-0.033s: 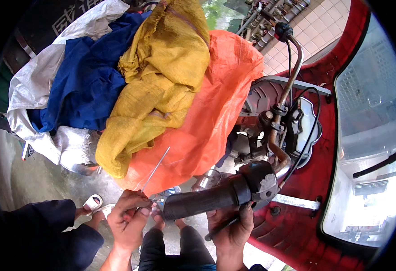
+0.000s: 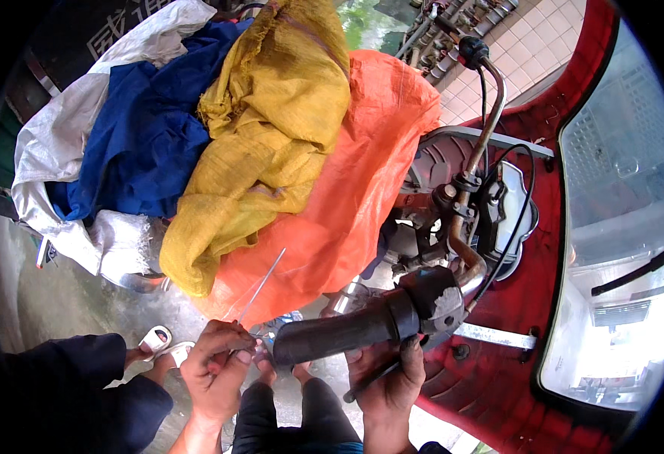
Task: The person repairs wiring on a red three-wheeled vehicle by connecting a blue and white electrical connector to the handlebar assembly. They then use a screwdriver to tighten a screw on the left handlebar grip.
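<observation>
My left hand (image 2: 214, 371) is closed around a thin metal rod (image 2: 264, 284), which slants up and to the right past the fingers. The rod's lower end is hidden in the fist. To the right, a black rubber handlebar grip (image 2: 335, 333) points toward me, with a worn black switch housing (image 2: 432, 299) at its inner end. Beneath them, my right hand (image 2: 385, 386) has its fingers and thumb around a black lever (image 2: 373, 380), with the thumb up near the housing. The rusty handlebar (image 2: 468, 253) runs on from the housing toward the far side.
White, blue, yellow and orange sacks (image 2: 271, 159) cover the area ahead and left. A red vehicle body (image 2: 491, 386) and its windshield (image 2: 612, 227) stand at right, beside the gauge cluster (image 2: 507, 216). Another person's legs and white sandals (image 2: 155, 340) are at lower left.
</observation>
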The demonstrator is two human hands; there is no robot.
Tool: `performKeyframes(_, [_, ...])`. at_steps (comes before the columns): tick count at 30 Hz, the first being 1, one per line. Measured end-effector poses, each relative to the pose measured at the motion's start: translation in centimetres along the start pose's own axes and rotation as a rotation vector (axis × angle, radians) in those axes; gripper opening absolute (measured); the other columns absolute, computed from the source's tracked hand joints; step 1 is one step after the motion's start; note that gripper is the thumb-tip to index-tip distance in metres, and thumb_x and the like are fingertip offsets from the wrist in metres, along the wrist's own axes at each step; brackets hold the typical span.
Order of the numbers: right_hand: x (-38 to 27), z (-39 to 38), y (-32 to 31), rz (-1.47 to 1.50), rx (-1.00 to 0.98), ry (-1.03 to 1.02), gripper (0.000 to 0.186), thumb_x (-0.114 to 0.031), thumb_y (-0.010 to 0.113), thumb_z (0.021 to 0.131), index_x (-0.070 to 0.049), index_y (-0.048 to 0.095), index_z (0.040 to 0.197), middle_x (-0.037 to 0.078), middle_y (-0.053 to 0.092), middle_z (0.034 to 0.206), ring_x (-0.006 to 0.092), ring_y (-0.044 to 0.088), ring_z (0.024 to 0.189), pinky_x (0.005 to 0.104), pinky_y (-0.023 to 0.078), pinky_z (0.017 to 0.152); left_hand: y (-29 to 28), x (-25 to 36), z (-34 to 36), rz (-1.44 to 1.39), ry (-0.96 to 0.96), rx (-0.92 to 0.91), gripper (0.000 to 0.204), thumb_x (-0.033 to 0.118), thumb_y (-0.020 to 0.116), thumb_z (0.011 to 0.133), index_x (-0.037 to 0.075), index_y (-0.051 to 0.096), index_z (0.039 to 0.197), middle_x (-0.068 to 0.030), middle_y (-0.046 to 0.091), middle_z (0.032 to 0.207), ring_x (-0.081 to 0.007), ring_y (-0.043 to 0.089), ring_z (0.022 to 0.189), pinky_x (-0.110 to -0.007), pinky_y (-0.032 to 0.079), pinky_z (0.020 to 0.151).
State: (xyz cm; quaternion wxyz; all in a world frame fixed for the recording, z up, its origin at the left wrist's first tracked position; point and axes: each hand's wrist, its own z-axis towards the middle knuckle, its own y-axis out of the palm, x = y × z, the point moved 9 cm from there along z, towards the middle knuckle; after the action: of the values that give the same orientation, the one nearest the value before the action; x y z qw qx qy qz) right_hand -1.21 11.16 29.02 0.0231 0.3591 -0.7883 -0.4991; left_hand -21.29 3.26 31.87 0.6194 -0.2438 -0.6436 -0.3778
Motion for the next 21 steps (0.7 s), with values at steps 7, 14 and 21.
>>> performKeyframes(7, [-1.9,-0.8,-0.2,-0.188,0.134,-0.255,0.034,-0.022,0.062,0.089,-0.009,0.051,0.119,0.006,0.062,0.109,0.0205,0.061,0.092,0.0341,0.053,0.068,0.4,1.6,-2.0,0.157,0.071,-0.03,0.012,-0.002,0.06,0.078,-0.002,0.057,0.09,-0.0116,0.061,0.077,-0.0209,0.055,0.08,-0.031,0.047,0.072])
performKeyframes(14, [-2.0,0.1,0.2,-0.089,0.012,-0.359,0.029,-0.017,0.061,0.09,-0.008,0.052,0.116,0.005,0.063,0.1,0.0154,0.062,0.083,0.0298,0.054,0.069,0.7,2.5,-3.1,0.237,0.076,-0.07,0.021,-0.005,0.058,0.077,-0.002,0.057,0.098,-0.0148,0.054,0.101,-0.0197,0.054,0.083,-0.027,0.044,0.072])
performKeyframes(21, [-2.2,0.0,0.4,-0.101,0.055,-0.41,0.026,-0.017,0.062,0.089,-0.006,0.055,0.111,0.005,0.064,0.094,0.015,0.062,0.082,0.0306,0.052,0.074,6.4,5.1,0.1,0.573,0.431,-0.295,0.04,0.001,0.071,0.069,-0.001,0.058,0.107,-0.0148,0.051,0.106,-0.019,0.052,0.081,-0.024,0.045,0.057])
